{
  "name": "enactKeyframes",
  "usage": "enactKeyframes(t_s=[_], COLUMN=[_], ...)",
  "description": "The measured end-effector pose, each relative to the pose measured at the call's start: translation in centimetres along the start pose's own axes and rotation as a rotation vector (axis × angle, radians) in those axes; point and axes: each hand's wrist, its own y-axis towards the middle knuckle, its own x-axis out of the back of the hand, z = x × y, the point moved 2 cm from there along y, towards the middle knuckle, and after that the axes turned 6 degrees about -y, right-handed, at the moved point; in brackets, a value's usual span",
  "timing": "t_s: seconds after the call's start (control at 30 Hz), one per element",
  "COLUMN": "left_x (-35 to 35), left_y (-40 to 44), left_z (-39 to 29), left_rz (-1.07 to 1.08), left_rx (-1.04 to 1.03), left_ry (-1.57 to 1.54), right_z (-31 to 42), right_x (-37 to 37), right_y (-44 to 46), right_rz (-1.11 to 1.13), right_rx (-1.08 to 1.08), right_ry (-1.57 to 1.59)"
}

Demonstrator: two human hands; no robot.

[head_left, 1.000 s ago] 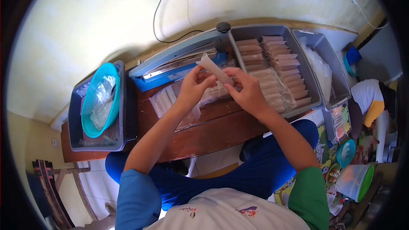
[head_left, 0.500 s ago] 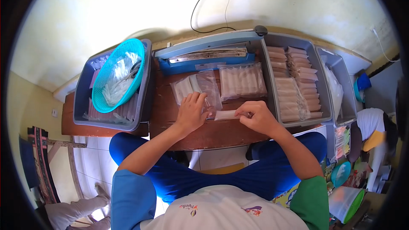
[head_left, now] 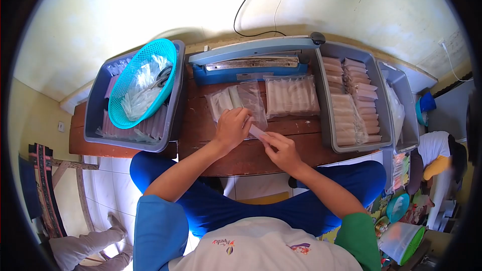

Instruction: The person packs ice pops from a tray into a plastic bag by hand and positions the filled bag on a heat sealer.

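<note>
A pale wrapped stick is held between my two hands over the wooden table. My left hand grips its upper left end, and my right hand pinches the lower right end. Just beyond my left hand lies an open clear bag with a few pale sticks in its left part. To its right rests a flat clear pack filled with a row of similar sticks. Behind both stands a blue sealer with its long grey arm raised.
At the left, a grey tub carries a turquoise basket with clear plastic and scissors. A grey tub of stacked sticks stands right, beside another bin with white plastic. People are partly visible at right and lower left.
Both hands have come closer together. The stick, earlier lying nearly level in my right hand, now slants with my left hand on its other end. The view has shifted slightly.
</note>
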Motion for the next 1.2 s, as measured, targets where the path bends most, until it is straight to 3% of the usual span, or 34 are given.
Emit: enactKeyframes(t_s=[0.23, 0.47, 0.63, 0.87, 1.2], left_x=[0.4, 0.7, 0.7, 1.0, 0.5], left_y=[0.5, 0.5, 0.5, 0.4, -0.2], left_z=[-0.3, -0.1, 0.3, 0.3, 0.6], left_rz=[-0.094, -0.082, -0.066, -0.041, 0.038], left_rx=[-0.117, -0.122, -0.111, -0.081, -0.025], left_ry=[0.016, 0.025, 0.000, -0.063, -0.063], right_z=[-1.7, -2.9, -4.3, -1.2, -1.5], right_x=[-4.2, -7.4, -8.4, -5.4, -1.4], right_y=[0.8, 3.8, 4.6, 1.6, 6.7], right_rz=[-0.219, -0.242, -0.035, -0.053, 0.149], right_rx=[0.066, -0.025, -0.047, -0.089, 0.138], right_ry=[-0.191, -0.192, -0.210, -0.219, -0.342])
